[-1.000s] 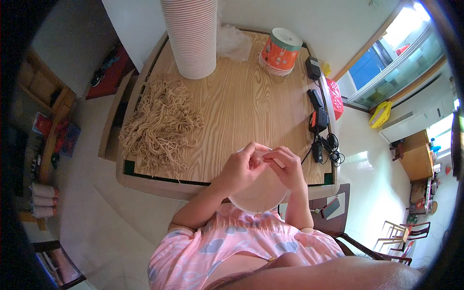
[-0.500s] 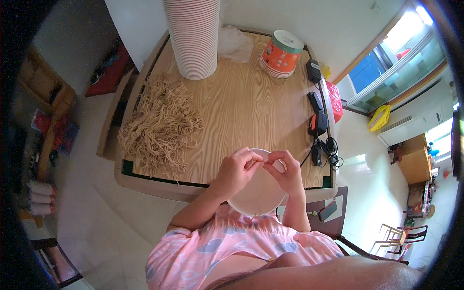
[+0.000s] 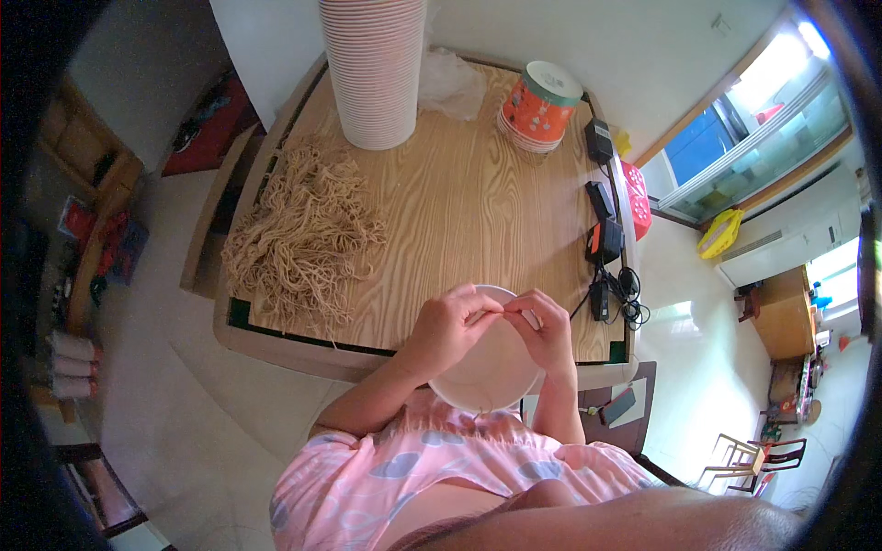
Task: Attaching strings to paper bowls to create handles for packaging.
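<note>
A white paper tub [image 3: 485, 375] sits mouth up in front of my body, at the table's near edge. Over its far rim my left hand [image 3: 446, 332] and my right hand [image 3: 546, 332] meet, fingertips pinched together. Whatever lies between the fingertips is too small to make out. At the tub's near rim a short bit of twine [image 3: 481, 412] shows. A loose heap of tan twine [image 3: 308, 241] covers the left part of the wooden table [image 3: 459, 211].
A tall stack of white tubs [image 3: 375, 87] stands at the far left, beside a crumpled clear plastic bag [image 3: 454, 85]. Upside-down orange printed tubs [image 3: 537, 110] stand at the far right. Black power adapters [image 3: 604, 241] and cables [image 3: 628, 298] line the right edge. A phone [image 3: 616, 407] lies beyond the table.
My fingertips have come closer together over the tub's far rim. The whole view has shifted slightly; the tub and the twine heap stay in place.
</note>
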